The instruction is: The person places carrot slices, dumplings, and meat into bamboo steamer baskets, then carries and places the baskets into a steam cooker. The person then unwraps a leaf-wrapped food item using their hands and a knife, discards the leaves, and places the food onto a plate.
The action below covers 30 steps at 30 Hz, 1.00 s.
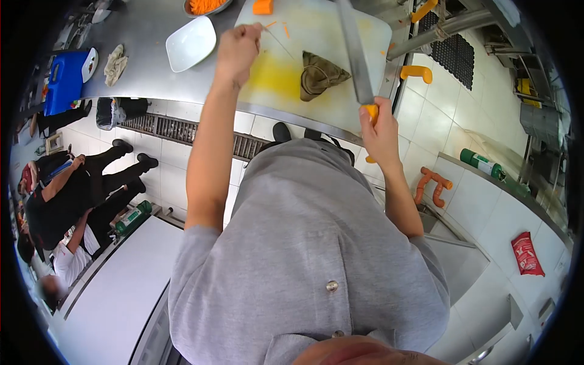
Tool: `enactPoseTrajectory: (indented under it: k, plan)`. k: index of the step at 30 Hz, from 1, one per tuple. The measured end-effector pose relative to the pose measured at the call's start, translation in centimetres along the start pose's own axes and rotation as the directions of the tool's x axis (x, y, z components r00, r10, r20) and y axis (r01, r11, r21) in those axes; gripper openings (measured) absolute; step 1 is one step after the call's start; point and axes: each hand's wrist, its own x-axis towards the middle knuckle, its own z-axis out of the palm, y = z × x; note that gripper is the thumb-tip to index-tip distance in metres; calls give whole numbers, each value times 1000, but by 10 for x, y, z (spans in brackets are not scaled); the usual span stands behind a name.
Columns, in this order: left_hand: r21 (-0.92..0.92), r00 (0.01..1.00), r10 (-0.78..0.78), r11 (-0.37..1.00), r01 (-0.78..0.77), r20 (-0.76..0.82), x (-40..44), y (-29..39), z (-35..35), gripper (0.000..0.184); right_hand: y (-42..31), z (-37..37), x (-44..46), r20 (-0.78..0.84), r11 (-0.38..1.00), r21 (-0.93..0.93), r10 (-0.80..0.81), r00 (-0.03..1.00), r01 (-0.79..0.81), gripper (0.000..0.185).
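On the white cutting board [271, 100] lies a triangular leaf-wrapped dumpling [320, 76] with string tied around it. My left hand [239, 52] is over the board's left side, fingers pinched on a thin string [278, 41] that runs down toward the dumpling; whether it joins the dumpling's tie I cannot tell. At the board's right edge my right hand [381, 131] grips the orange handle of a long knife [358, 58]. Its blade points away from me, to the right of the dumpling. A carrot block [263, 6] and thin carrot shreds [286, 30] sit near the far edge.
Left of the board stand a white bowl [190, 44] and a bowl of shredded carrot [207, 6]. A crumpled cloth [115, 64] and a blue container [64, 82] are farther left. A metal rail [450, 31] lies to the right. Other people [67, 182] are at far left.
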Motion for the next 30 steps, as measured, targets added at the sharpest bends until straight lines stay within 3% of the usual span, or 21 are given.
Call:
enactPoseTrajectory:
  k: [2, 4, 6, 8, 10, 12, 14, 16, 18, 20, 21, 22, 23, 24, 25, 26, 27, 28, 29, 30]
  plan:
    - [-40, 999, 47, 998, -46, 13, 17, 16, 4, 21, 15, 7, 8, -161, 998, -14, 62, 985, -66, 25]
    - [-83, 994, 109, 991, -106, 24, 21, 49, 10, 20, 36, 10, 11, -197, 997, -66, 29, 980, -43, 25]
    - [-199, 956, 293, 938, -283, 25, 2, 89, 6, 18, 39, 11, 14, -180, 937, -345, -11, 984, -53, 27]
    - [-144, 926, 375, 914, -379, -53, -22, 127, -6, 17, 32, 8, 16, -156, 915, -398, 5, 988, -67, 27]
    - [-302, 898, 436, 850, -431, -53, -33, 153, -29, 17, 33, 7, 22, -129, 886, -458, 22, 991, -79, 28]
    - [-487, 831, 550, 751, -447, 85, -35, 173, -67, 16, 46, 17, 34, -148, 874, -486, -102, 984, 18, 27]
    - [-540, 793, 606, 691, -482, 67, -56, 198, -80, 13, 57, 28, 51, -107, 829, -558, -108, 988, 31, 27]
    - [-503, 692, 705, 659, -559, 154, -69, 209, -105, 20, 47, 30, 64, -43, 773, -629, -136, 990, 79, 26]
    - [-298, 655, 755, 621, -725, -22, -92, 210, -105, 28, 10, 25, 74, -50, 683, -710, -289, 956, 169, 30]
    - [-178, 639, 767, 638, -749, 61, -102, 192, -116, 30, -44, 30, 82, -53, 868, -328, -412, 910, 374, 37]
    - [-147, 664, 747, 662, -735, 44, -112, 180, -106, 26, -73, 35, 83, 30, 900, -125, -417, 908, 417, 41]
    - [81, 731, 683, 729, -679, -16, -123, 167, -98, 20, -101, 40, 83, 110, 904, 79, -427, 898, 420, 45]
    - [164, 715, 685, 697, -698, 137, -128, 163, -86, 15, -132, 45, 84, 215, 869, 289, -467, 858, 401, 42]
    - [135, 745, 640, 734, -665, 189, -131, 151, -83, 11, -154, 53, 86, 304, 807, 482, -519, 799, 341, 38]
    - [113, 795, 584, 789, -604, 166, -130, 132, -81, 11, -159, 69, 89, 320, 807, 480, -525, 789, 343, 38]
    - [176, 785, 600, 765, -619, 152, -125, 113, -83, 11, -160, 88, 95, 361, 775, 586, -510, 781, 235, 33]
    - [-40, 896, 426, 905, -425, 125, -126, 95, -85, 11, -164, 104, 101, 410, 731, 672, -499, 764, 117, 28]
    - [-18, 915, 391, 920, -391, 99, -119, 70, -92, 13, -170, 108, 106, 437, 734, 669, -518, 736, 119, 28]
    - [30, 921, 371, 926, -376, 116, -119, 56, -99, 14, -174, 109, 110, 455, 808, 559, -487, 746, 186, 23]
    - [-107, 943, 322, 944, -314, 78, -117, 36, -102, 15, -179, 112, 115, 470, 861, 444, -459, 754, 248, 19]
